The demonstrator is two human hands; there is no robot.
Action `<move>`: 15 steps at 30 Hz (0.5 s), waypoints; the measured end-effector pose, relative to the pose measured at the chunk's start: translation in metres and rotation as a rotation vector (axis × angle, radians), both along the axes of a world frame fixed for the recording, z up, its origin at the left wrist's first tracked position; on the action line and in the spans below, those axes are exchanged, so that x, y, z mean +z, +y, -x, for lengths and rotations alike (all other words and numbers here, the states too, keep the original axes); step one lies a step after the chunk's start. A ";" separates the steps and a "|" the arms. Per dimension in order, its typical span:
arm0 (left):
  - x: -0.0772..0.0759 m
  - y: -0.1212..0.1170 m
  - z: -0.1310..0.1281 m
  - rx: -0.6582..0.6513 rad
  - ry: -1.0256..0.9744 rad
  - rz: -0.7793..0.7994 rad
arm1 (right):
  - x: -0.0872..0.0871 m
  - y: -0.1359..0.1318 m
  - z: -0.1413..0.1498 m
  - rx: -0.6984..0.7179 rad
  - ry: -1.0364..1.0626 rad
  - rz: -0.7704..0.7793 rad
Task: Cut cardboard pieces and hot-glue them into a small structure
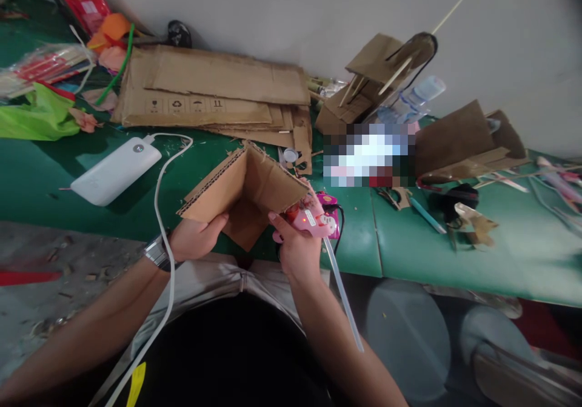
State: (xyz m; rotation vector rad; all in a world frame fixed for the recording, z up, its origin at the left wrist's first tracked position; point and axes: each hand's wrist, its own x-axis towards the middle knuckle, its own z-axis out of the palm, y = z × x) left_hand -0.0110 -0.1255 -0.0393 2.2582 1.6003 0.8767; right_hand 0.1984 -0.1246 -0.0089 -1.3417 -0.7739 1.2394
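Two upright cardboard walls meet in a corner over a cardboard base, forming a cardboard piece (pixel 268 182) above the table's front edge. My left hand (pixel 197 237) grips the lower edge of its left wall, thumb inside, other fingers hidden behind. My right hand (pixel 297 252) pinches the right wall's lower edge with the thumb in front. Right beside that hand is a pink hot glue gun (pixel 313 216) with a lit red light. Its clear glue stick (pixel 343 295) slants down past my right forearm. Whether my hidden right fingers touch the gun, I cannot tell.
A white power bank (pixel 116 170) lies left; its cable (pixel 166 213) crosses my left wrist. Cardboard sheets (pixel 209 88) are stacked behind. To the right are cardboard constructions (pixel 464 143), a pixelated patch, a light-blue pen (pixel 427 215) and scraps. Grey stools (pixel 408 340) stand below.
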 end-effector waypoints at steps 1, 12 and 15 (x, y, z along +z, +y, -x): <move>0.000 0.000 0.000 0.003 -0.002 -0.001 | 0.001 0.000 0.001 -0.011 0.016 0.005; -0.009 0.001 -0.002 0.032 -0.082 -0.077 | 0.007 -0.003 0.004 -0.068 0.113 0.004; 0.007 -0.005 -0.002 -0.025 -0.117 -0.020 | 0.007 -0.003 0.005 -0.089 0.118 0.020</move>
